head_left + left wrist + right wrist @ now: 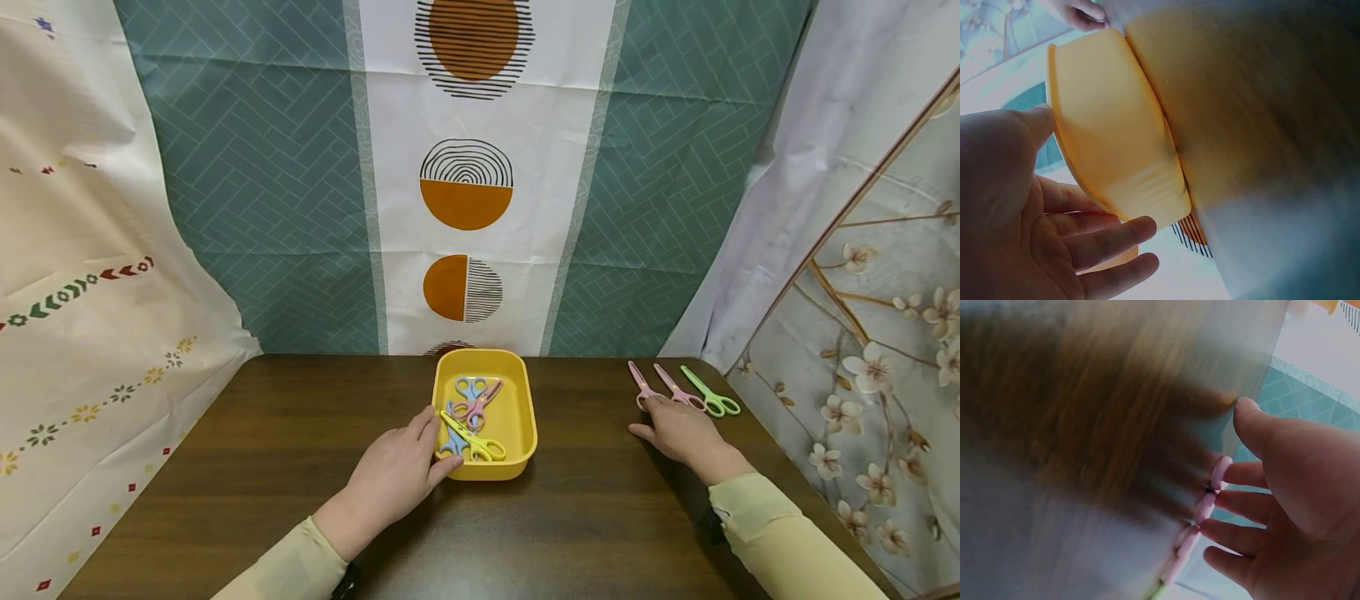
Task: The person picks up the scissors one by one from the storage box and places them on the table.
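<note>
A: Starting on the left?

B: Your left hand (393, 471) rests against the near left corner of the yellow tray (517, 427), thumb at the near rim, fingers loosely extended along the outer wall. They touch the tray without curling round it.

A: And on the right?

B: Your right hand (678, 429) reaches over the right side of the worktop (300, 442), back upward, fingers apart and nearly straight. Their tips meet the handles of the left pink scissors (640, 381) and the middle pink scissors (671, 385); how firmly they press, I can't tell. Green scissors (706, 389) lie just to the right, blades pointing away from you.

A: What's inside the tray?

B: Yellow scissors (465, 433) nearest you, then pink scissors (481, 405) beyond them. Blue scissors (454, 444) show underneath both.

A: And further out?

B: Behind the worktop hangs a green and white cloth (300, 208) with orange circles. A patterned cloth (82, 333) hangs on your left, a blossom-printed cloth (862, 375) on your right.
</note>
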{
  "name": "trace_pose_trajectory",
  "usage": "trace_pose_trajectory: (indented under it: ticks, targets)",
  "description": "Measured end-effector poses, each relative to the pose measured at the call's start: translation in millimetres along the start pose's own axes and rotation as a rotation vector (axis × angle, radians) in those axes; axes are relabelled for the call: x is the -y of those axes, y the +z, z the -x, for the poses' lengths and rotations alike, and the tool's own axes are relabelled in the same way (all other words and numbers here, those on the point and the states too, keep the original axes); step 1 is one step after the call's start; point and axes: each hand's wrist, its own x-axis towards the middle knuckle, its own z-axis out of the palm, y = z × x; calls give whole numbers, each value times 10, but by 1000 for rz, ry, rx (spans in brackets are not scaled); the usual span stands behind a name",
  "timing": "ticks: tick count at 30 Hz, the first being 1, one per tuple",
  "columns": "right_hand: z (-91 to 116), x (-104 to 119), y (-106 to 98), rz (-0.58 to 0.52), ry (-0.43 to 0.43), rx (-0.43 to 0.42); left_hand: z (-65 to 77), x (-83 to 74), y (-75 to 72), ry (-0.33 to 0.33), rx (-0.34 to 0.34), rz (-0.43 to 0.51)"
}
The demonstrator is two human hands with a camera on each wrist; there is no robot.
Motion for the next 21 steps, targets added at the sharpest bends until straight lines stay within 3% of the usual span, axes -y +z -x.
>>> trace_pose_trajectory:
  ticks: [21]
  targets:
    - [16, 114, -22, 16, -13, -136, -4, -4, 0, -8, 13, 11]
